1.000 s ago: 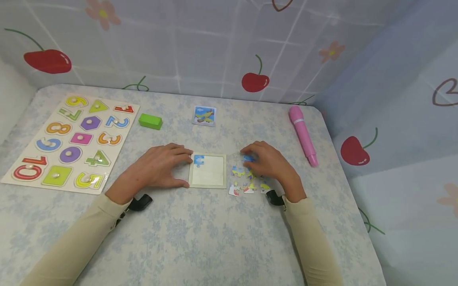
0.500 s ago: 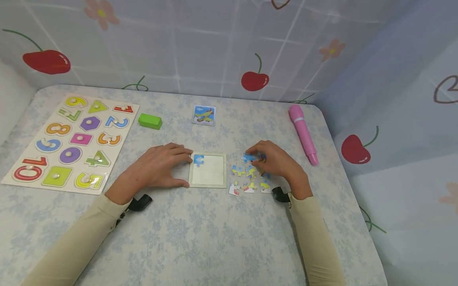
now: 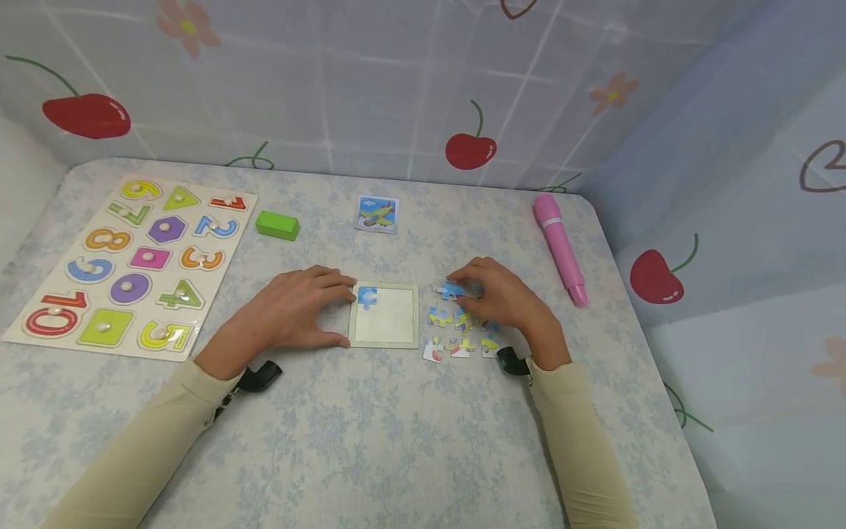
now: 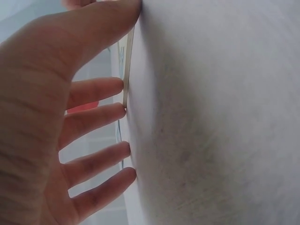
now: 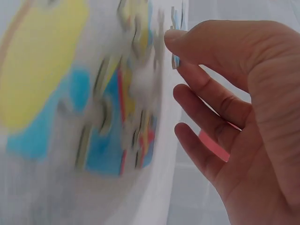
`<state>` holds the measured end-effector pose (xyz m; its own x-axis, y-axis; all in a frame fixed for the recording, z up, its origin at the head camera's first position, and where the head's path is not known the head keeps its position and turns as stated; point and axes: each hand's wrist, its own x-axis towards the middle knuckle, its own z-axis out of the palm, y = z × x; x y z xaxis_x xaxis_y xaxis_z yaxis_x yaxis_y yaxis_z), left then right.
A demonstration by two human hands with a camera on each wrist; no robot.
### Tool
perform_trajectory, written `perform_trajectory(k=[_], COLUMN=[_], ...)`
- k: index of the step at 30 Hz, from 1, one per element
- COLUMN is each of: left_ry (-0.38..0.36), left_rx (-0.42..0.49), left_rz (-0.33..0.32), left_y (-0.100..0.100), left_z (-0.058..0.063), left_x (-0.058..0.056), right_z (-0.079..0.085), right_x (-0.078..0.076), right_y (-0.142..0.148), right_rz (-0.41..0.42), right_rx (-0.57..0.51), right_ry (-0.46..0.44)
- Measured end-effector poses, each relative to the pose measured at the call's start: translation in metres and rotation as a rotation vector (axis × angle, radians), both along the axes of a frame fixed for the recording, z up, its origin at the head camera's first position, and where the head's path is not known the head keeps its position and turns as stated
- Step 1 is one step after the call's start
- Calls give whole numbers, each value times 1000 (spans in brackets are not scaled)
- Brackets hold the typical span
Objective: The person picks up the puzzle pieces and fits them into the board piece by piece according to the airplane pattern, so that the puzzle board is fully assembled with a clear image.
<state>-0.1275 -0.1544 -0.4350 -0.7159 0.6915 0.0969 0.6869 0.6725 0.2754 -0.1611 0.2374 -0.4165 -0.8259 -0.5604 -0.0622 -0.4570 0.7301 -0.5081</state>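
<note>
A small square puzzle tray [image 3: 390, 327] lies on the table, with one blue corner piece [image 3: 366, 296] in its far left corner. My left hand [image 3: 291, 308] rests at the tray's left side, thumb and forefinger spread along the edge. The left wrist view shows those fingers [image 4: 96, 124] fairly straight beside the thin edge. Between thumb and forefinger my right hand [image 3: 499, 294] pinches a blue jigsaw piece [image 3: 451, 290], which appears edge-on in the right wrist view [image 5: 175, 62]. Several loose yellow, blue and white pieces [image 3: 439, 317] lie below it, some partly hidden by the hand.
Behind the tray lies a small airplane picture card [image 3: 377, 214]. A green block [image 3: 277, 225] and a number-and-shape peg board [image 3: 135, 264] are at the left. At the right lies a pink microphone-like stick [image 3: 560, 250]. A printed curtain [image 3: 390, 88] hangs behind the table.
My right hand shifted right, then back left, and the pinched blue piece has moved slightly left from its row. The left hand and the tray have stayed put.
</note>
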Motion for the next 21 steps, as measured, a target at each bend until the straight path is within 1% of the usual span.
perform_trajectory(k=[3, 6, 10, 13, 17, 21], left_ry=[-1, -6, -11, -13, -12, -7], left_rx=[-5, -6, -2, -2, -5, -7], left_rz=[0, 1, 2, 1, -1, -3], left_y=[0, 0, 0, 0, 0, 0], left_z=[0, 1, 1, 0, 0, 1], left_x=[0, 0, 0, 0, 0, 0], right_z=[2, 3, 2, 2, 5, 9], right_x=[1, 2, 2, 1, -2, -6], right_y=[-9, -17, -25, -31, -40, -51], right_rz=[4, 4, 32, 59, 89, 116], right_rx=[8, 23, 31, 33, 22, 5], right_ry=[12, -3, -4, 15, 37, 38])
